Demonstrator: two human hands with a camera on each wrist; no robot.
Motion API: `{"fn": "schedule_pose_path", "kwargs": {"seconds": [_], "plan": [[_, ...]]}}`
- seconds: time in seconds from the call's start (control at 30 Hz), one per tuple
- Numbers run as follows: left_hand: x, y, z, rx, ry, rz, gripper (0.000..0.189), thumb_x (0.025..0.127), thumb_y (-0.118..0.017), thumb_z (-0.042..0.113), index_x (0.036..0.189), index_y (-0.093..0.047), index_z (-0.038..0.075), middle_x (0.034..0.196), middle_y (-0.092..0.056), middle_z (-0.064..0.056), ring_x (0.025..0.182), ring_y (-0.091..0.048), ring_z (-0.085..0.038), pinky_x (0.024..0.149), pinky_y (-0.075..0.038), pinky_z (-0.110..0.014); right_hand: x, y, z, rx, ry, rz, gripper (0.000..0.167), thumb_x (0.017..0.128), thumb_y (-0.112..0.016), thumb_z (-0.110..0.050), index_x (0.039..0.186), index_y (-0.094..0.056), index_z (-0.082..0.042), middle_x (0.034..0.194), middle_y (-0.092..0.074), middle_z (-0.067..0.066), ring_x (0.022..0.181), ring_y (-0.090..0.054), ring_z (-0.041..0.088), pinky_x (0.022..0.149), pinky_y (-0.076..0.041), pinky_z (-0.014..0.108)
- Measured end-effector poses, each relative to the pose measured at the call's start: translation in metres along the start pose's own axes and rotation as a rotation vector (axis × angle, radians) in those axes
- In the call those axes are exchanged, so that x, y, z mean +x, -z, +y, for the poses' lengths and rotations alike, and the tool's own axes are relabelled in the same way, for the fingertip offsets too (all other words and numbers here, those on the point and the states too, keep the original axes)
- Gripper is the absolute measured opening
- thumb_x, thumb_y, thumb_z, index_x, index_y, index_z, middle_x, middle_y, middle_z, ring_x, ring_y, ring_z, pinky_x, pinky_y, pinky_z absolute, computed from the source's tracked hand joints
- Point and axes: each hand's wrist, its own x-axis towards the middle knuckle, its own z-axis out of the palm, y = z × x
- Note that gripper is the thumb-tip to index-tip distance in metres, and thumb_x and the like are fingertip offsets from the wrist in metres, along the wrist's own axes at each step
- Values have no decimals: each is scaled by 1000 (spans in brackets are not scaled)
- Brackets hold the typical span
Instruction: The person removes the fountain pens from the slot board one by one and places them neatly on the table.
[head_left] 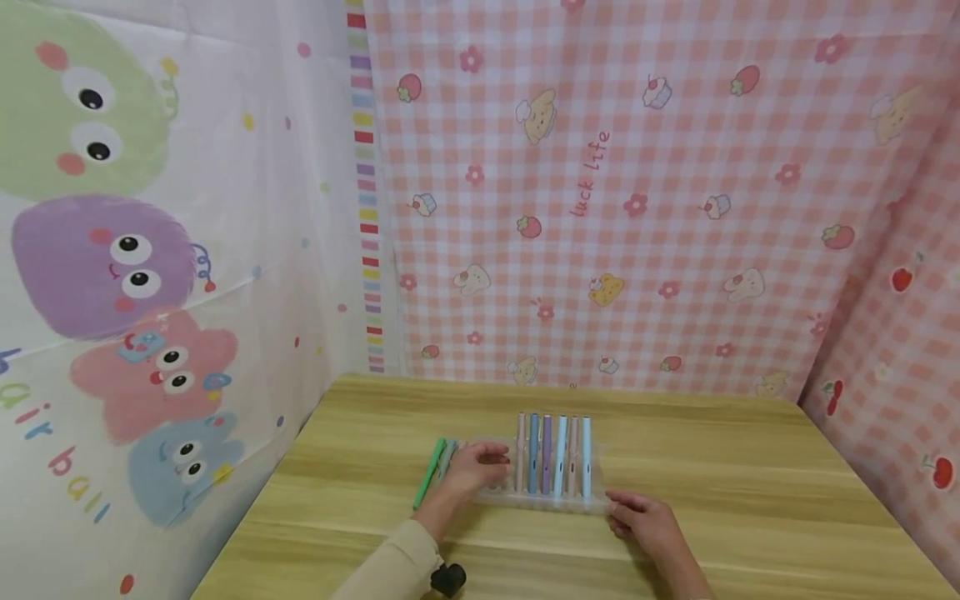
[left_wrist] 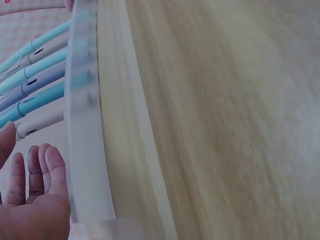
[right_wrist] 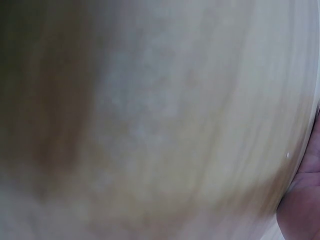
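Note:
A clear plastic pen tray (head_left: 540, 502) lies on the table with several pens side by side in it, among them a blue pen (head_left: 533, 454), a purple pen (head_left: 547, 454) and a light blue pen (head_left: 587, 457). Over the tray's left part is my left hand (head_left: 474, 468), its fingers loosely bent with nothing between them. In the left wrist view, those fingers (left_wrist: 56, 167) show beside the tray's frosted edge (left_wrist: 85, 145). My right hand (head_left: 647, 521) holds the tray's right front corner with its fingertips; only part of its palm (right_wrist: 302, 205) appears in the right wrist view.
Left of the tray, a bright green pen (head_left: 429, 473) and a grey-green pen (head_left: 446, 457) lie on the wooden table (head_left: 712, 450). Printed cloths hang behind the table and at both sides. A small black object (head_left: 448, 578) is at the left sleeve.

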Motion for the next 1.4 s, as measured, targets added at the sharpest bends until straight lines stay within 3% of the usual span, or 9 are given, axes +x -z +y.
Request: {"fn": "schedule_pose_path", "kwargs": {"seconds": [0.27, 0.67, 0.93, 1.17, 1.4], "plan": [[4, -7, 2, 44, 22, 31, 36, 87, -73, 3, 120, -63, -6, 108, -66, -15, 94, -61, -19, 76, -52, -33, 0, 0, -2, -6, 5, -5, 27, 93, -63, 4, 117, -63, 15, 92, -71, 16, 74, -66, 17, 66, -57, 27], [10, -18, 5, 21, 58, 83, 32, 83, -75, -1, 114, -67, -5, 99, -68, -10, 86, -60, -15, 70, -50, -28, -1, 0, -2, 0, 5, -6, 27, 92, -64, 4, 117, -63, 16, 87, -71, 14, 73, -65, 18, 64, -56, 26], [10, -20, 4, 13, 50, 96, 31, 83, -75, -4, 112, -66, -9, 99, -67, -15, 84, -60, -16, 77, -55, -37, 0, -1, -1, -2, 9, -6, 27, 92, -63, 5, 117, -63, 16, 87, -71, 14, 73, -65, 17, 64, -56, 26], [9, -23, 5, 54, 60, 112, 27, 82, -77, -3, 107, -67, -6, 93, -67, -9, 82, -60, -16, 71, -54, -31, -1, -1, 0, -9, -3, 3, 27, 92, -64, 5, 117, -64, 15, 88, -71, 15, 74, -66, 18, 66, -57, 27], [10, -26, 3, 67, 29, 98, 23, 82, -75, -4, 104, -67, -8, 91, -67, -9, 79, -60, -14, 69, -54, -29, -2, 0, -2, -8, -3, 4, 27, 92, -64, 5, 117, -64, 15, 90, -71, 15, 74, -65, 18, 66, -57, 27]]}}
